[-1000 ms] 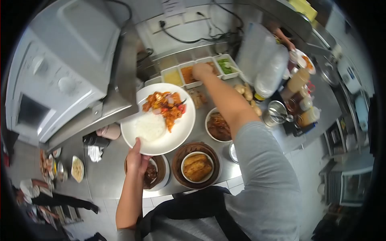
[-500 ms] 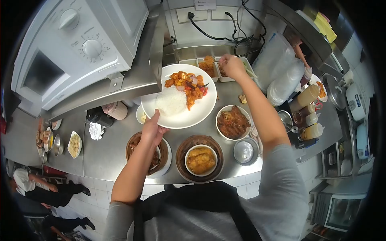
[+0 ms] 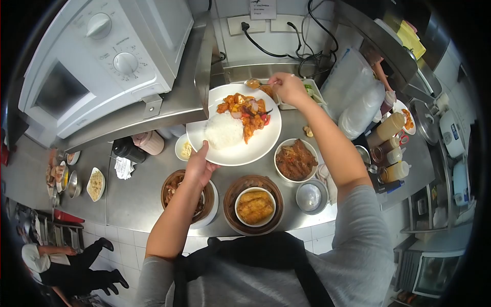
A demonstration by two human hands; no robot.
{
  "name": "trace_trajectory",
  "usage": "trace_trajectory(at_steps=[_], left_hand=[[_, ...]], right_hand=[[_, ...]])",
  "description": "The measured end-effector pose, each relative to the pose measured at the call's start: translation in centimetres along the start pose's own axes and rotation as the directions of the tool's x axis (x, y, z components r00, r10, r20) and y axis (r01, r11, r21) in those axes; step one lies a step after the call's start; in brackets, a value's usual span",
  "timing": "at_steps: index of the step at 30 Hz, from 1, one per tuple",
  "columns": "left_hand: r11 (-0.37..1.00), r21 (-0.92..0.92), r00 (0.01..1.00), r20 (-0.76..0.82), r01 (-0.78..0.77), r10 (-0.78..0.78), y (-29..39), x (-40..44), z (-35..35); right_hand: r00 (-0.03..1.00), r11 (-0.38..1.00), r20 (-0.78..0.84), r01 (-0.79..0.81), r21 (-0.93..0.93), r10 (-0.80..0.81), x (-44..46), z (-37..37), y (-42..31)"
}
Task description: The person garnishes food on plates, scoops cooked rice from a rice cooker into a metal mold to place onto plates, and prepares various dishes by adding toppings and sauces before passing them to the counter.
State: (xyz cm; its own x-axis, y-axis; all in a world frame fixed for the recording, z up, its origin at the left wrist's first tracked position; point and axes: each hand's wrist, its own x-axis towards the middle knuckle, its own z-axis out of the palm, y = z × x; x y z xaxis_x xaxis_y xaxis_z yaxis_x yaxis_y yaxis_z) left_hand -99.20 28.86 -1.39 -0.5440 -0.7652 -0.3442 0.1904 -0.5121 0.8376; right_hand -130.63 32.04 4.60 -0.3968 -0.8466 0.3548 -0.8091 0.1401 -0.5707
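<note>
My left hand [image 3: 200,166] grips the near edge of a white oval plate [image 3: 266,143], thumb on top of the rim. On the plate are a mound of white rice [image 3: 224,130] and saucy orange-red chunks [image 3: 250,116] with onion and red pepper pieces. My right hand [image 3: 289,88] is closed around the handle of a metal spoon [image 3: 253,83], whose bowl carries an orange-brown topping just beyond the plate's far rim. Behind and under that hand stand white topping containers [image 3: 318,94], partly hidden by the plate and hand; one holds something green.
Nearer me are a bowl of browned meat [image 3: 296,159], a wooden steamer [image 3: 230,215] around a bowl of golden fried food [image 3: 255,205], and a metal cup [image 3: 311,197]. A microwave [image 3: 102,66] overhangs the left. Sauce bottles [image 3: 396,171] stand right. Another person [image 3: 56,261] is at lower left.
My right hand has lifted the spoon out of the topping containers and moved it left, toward the plate's far rim. The plate remains in my left hand; the view has shifted slightly.
</note>
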Motion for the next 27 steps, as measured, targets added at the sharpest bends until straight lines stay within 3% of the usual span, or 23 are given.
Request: trace_trajectory(at_steps=[3, 6, 9, 12, 13, 14, 16, 17, 18, 20, 23, 24, 27], left_hand=[[0.999, -0.023, 0.999, -0.016, 0.033, -0.033, -0.3, -0.3, -0.7], [0.999, -0.021, 0.998, -0.046, 0.043, -0.044, -0.2, -2.5, -0.4], [1.0, 0.011, 1.0, -0.016, 0.004, -0.004, -0.5, -5.5, -0.2], [1.0, -0.015, 1.0, 0.013, -0.001, 0.001, -1.4, -9.1, -0.2], [1.0, -0.029, 0.999, 0.055, 0.003, -0.001, -1.9, -9.7, 0.0], [0.996, -0.077, 0.999, 0.001, -0.035, 0.035, -1.7, -12.0, 2.8], [0.996, -0.04, 0.99, 0.115, -0.078, 0.082, -2.8, -14.3, 3.6], [0.994, -0.071, 0.984, 0.149, -0.085, 0.095, -3.2, -15.8, 4.9], [0.995, -0.072, 0.977, 0.194, -0.071, 0.084, -3.6, -17.1, 5.9], [0.995, -0.077, 0.966, 0.247, -0.063, 0.08, -4.9, -19.9, 8.4], [1.0, -0.02, 0.96, 0.279, -0.022, 0.027, -7.8, -23.9, 13.4], [1.0, 0.009, 0.959, 0.284, -0.018, 0.015, -8.8, -25.3, 15.5], [0.997, 0.046, 0.923, 0.376, 0.069, -0.082, -12.2, -27.8, 21.5]], right_hand=[[0.978, 0.946, -0.088, -0.205, -0.251, 0.188, 2.3, 2.2, 3.1], [0.956, 0.827, 0.036, -0.234, -0.511, 0.292, 3.3, 5.4, 6.2], [0.993, 0.809, 0.025, -0.078, -0.583, 0.114, 1.9, 5.5, 7.0], [0.995, 0.982, -0.027, -0.098, -0.163, 0.095, -2.5, -0.6, 4.4], [0.975, 0.975, 0.097, -0.208, 0.084, 0.2, -5.9, -4.1, 2.5], [0.936, 0.892, 0.232, -0.328, 0.31, 0.264, -10.2, -7.0, 0.8], [0.885, 0.734, 0.412, -0.425, 0.53, 0.215, -17.9, -9.9, 0.4], [0.812, 0.628, 0.582, -0.475, 0.616, 0.043, -21.2, -10.8, 1.0], [0.796, 0.45, 0.606, -0.534, 0.716, -0.019, -25.0, -11.6, 0.3], [0.769, 0.231, 0.634, -0.603, 0.764, -0.089, -31.1, -14.0, -0.8], [0.808, 0.05, 0.584, -0.588, 0.807, 0.073, -37.9, -17.4, -1.3], [0.839, -0.09, 0.54, -0.534, 0.841, 0.064, -39.6, -18.8, -0.6], [0.91, -0.217, 0.364, -0.321, 0.922, 0.197, -44.8, -23.8, 1.4]])
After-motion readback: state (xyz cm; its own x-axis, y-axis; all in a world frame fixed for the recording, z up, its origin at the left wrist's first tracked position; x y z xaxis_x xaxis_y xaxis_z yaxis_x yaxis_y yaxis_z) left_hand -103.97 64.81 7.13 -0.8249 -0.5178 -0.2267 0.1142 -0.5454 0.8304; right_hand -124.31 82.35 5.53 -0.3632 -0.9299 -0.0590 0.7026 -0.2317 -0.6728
